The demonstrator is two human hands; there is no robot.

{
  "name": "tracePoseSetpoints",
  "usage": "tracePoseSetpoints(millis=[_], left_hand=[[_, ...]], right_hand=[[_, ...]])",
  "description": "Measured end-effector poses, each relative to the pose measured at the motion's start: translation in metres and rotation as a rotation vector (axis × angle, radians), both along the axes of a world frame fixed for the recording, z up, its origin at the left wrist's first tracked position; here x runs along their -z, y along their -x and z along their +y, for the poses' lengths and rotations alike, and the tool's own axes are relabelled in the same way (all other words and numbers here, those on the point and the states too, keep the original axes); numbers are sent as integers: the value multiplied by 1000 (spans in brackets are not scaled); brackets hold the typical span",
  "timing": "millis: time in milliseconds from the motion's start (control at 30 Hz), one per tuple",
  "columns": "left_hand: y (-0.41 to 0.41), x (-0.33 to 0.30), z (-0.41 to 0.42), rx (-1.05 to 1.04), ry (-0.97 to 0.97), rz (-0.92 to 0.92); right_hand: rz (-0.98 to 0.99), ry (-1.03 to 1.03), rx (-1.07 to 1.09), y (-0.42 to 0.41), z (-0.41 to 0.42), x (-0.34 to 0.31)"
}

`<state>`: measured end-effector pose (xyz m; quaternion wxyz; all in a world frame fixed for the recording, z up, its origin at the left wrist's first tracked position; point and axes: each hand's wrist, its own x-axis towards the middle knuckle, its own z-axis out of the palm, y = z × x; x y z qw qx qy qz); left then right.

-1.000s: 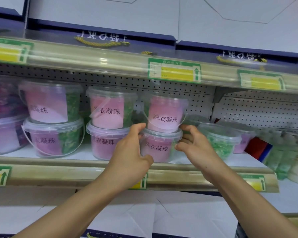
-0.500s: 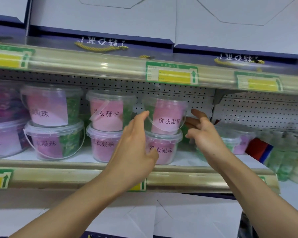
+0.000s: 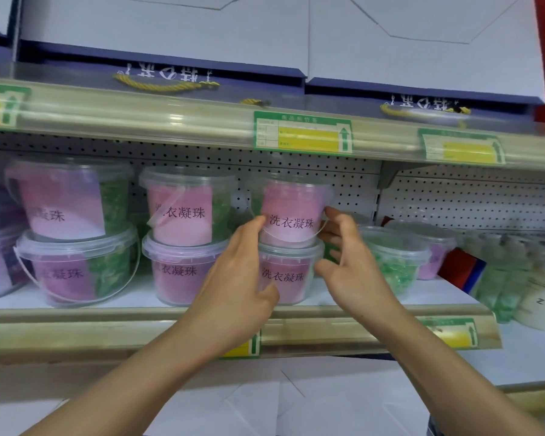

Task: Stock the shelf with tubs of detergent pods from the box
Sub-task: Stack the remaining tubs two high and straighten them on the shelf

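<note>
The upper tub [image 3: 291,212] stands upright on the lower tub [image 3: 285,275], forming the right-hand stack of three on the shelf [image 3: 76,313]. Both carry pink labels facing the near edge. Two further stacks stand to the left, and the middle stack [image 3: 184,237] is just beside the working stack.

The left hand [image 3: 233,284] is at the left side of the stack, fingers straight and raised, with fingertips [image 3: 255,223] at or very near the wall of the upper tub; contact cannot be confirmed. Its thumb lies near the front of the lower tub. The right hand [image 3: 348,265] is at the right side, fingers loosely spread and partly curled, uppermost fingertip [image 3: 329,211] at the upper tub's right edge. Neither hand encloses a tub; both are open.

Governing relation: the upper tub lies directly between the two hands, slightly above and farther than the palms, with its long axis vertical. The hands are about equally near, one per side. The likely step is squaring the upper tub over the lower one, label forward. A one-sided push could slide it off centre or into the middle stack
</note>
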<state>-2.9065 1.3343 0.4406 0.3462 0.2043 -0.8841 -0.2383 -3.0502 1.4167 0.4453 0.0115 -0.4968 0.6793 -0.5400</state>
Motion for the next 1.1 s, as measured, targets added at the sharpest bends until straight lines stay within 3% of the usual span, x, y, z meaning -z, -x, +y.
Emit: tracePoseSetpoints(millis=[100,233,333,400,600,833,1100], left_hand=[[-3,3,0,8,26,19],[-10,8,7,19,115,23],[-7,9,11,53,255,68],[0,9,14,73,312,72],[31,16,40,100,327,37],[69,32,81,-47,130,-17],[104,23,103,-167,-58,-56]], right_hand=[[-29,20,18,0,9,4],[121,42,351,18,39,1],[192,-76,573,41,66,-4],[178,-212,611,57,78,-3],[72,-357,453,92,91,9],[160,-177,279,121,95,12],[5,-167,-106,143,102,14]])
